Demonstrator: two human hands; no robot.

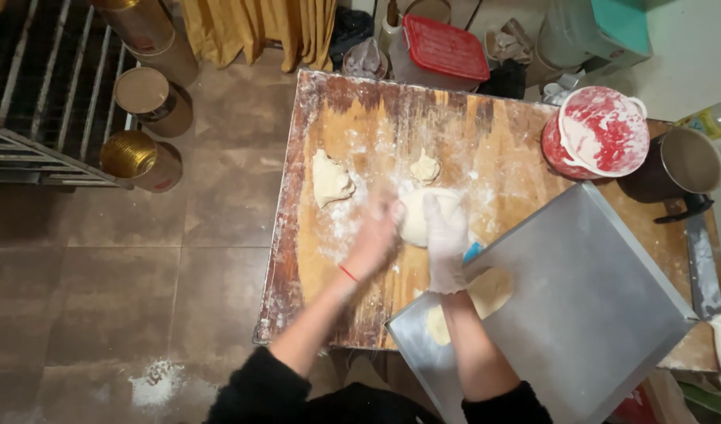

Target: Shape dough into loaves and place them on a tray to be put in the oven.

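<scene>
Now | left hand, right hand cupping soft round dough ball | floury wooden table

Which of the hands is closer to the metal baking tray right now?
The right. The right hand, in a white glove, rests on the dough ball just above the metal tray's upper-left edge. The left hand is on the dough's other side, farther left over the floury board.
</scene>
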